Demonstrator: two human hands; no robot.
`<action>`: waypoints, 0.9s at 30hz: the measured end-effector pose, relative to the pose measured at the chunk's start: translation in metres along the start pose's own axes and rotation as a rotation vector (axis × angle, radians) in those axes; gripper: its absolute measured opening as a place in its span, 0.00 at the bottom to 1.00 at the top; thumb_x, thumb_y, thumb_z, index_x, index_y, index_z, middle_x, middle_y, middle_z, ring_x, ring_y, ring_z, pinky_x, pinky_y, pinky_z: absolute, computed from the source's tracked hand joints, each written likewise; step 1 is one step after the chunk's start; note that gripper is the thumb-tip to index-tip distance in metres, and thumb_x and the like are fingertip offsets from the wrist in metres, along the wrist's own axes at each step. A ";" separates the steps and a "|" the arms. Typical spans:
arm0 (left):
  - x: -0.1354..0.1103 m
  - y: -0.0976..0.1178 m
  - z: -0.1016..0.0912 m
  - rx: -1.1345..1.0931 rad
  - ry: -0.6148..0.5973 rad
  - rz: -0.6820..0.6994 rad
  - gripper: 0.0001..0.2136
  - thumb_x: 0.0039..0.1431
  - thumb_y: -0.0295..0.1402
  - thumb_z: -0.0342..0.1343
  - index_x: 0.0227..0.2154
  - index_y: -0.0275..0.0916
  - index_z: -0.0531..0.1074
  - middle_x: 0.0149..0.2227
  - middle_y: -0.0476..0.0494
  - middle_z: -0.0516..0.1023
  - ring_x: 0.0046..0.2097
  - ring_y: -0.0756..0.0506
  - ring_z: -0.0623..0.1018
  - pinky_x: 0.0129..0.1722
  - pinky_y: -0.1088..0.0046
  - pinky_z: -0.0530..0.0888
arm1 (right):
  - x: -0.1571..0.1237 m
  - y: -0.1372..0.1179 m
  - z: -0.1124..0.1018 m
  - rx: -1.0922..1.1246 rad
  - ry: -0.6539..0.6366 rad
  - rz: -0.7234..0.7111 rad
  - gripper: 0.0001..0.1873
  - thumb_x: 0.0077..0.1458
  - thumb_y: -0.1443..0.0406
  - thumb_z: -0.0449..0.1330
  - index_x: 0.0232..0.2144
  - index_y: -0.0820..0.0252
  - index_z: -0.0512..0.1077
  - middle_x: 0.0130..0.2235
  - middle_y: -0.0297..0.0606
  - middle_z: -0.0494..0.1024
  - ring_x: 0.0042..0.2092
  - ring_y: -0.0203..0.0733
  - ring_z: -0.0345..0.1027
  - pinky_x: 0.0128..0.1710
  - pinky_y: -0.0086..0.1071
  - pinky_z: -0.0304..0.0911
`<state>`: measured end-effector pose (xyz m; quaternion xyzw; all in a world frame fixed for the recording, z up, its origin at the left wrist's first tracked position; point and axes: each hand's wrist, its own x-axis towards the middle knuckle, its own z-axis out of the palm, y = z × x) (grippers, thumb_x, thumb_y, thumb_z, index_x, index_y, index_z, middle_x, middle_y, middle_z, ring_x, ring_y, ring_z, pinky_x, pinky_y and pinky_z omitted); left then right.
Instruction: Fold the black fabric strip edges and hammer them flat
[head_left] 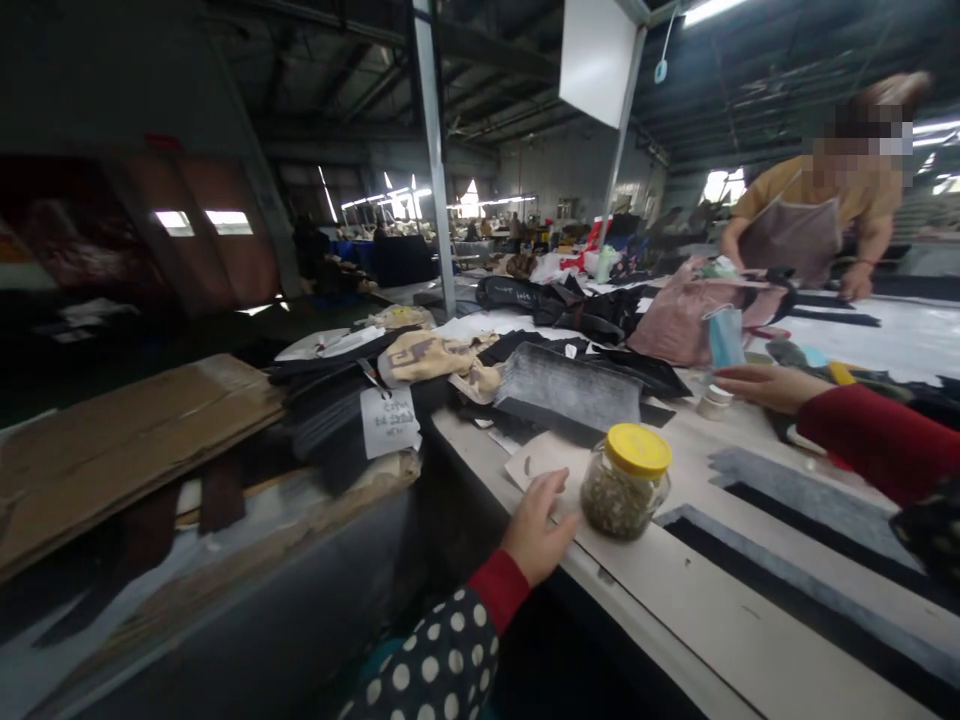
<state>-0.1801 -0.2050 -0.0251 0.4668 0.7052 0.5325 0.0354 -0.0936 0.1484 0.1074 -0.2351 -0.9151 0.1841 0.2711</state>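
A clear plastic jar (626, 490) with a yellow lid stands upright at the table's near edge, partly filled with something greenish-brown. Just left of it is my left hand (540, 525), fingers spread and holding nothing. My right hand (776, 388) reaches in from the right, its fingers stretched out above the table. Close to those fingertips are a small white-capped bottle (715, 401) and a light blue face mask (725, 337). I cannot tell whether the fingertips touch either one. Behind them sits a pink bag (679, 315).
Dark strips with grey backing (802, 590) lie on the white table (705, 640). A grey fabric piece (574, 385) and a patterned beige cloth (431, 358) are farther back. Flat cardboard (135, 430) covers the left stack. Across the table a person in an apron (799, 240) works.
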 end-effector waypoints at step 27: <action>0.157 -0.049 -0.282 0.398 0.154 -0.302 0.06 0.47 0.34 0.54 0.27 0.37 0.68 0.28 0.49 0.70 0.35 0.46 0.71 0.34 0.73 0.67 | -0.058 -0.137 0.066 -0.134 -0.153 -0.742 0.26 0.41 0.46 0.58 0.42 0.49 0.71 0.36 0.39 0.75 0.35 0.39 0.71 0.31 0.26 0.67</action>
